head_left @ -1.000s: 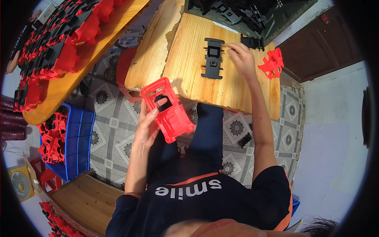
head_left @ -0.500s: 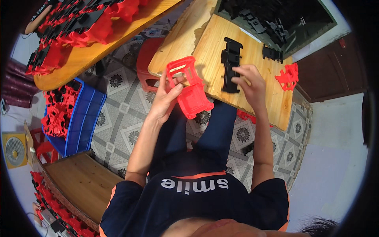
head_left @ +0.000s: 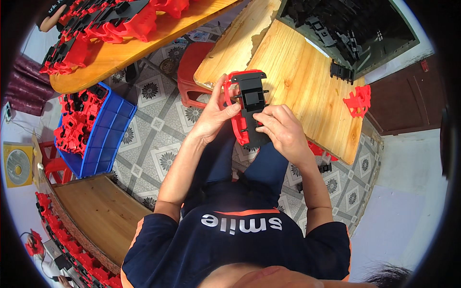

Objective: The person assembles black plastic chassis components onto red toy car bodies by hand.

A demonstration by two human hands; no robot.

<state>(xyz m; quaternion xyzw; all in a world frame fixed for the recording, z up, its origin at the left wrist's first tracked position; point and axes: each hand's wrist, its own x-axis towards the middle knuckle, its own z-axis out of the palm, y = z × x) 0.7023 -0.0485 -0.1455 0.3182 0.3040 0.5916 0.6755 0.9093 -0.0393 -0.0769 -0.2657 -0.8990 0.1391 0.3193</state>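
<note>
At the far left a yellow fan (head_left: 18, 167) stands by the wall. Below it a row of red and black parts (head_left: 62, 235) runs along the outer edge of a low bench (head_left: 98, 206). A co-worker's arm (head_left: 49, 22) shows at the top left, behind the far edge of a side table (head_left: 108, 54), whose top bears close rows of red and black pieces (head_left: 137, 24) that reach nearly to its near edge. Under that table's near end, on the tiled floor, a blue bin (head_left: 108, 139) is heaped with red and black pieces. A red stool (head_left: 189, 72) stands beside the left corner of the work table (head_left: 288, 81).

The left hand (head_left: 211, 121) is closed around the left edge of a red shell (head_left: 238, 128), fingers behind, thumb over the front. A black plate (head_left: 251, 86) lies against the shell's face, red showing along its left side and upper end; whether it is fully seated I cannot tell. Both are held up tilted over the lap, by the work table's near edge. The right hand (head_left: 283, 132) has thumb and fingers drawn nearly together on the plate's right edge.

Farther right, a dark crate (head_left: 391, 48) of black parts (head_left: 321, 31) sits along the work table's far edge. A small black part (head_left: 342, 72) lies just beside the crate's near corner, and a red bracket (head_left: 358, 102) at the table's right edge.
</note>
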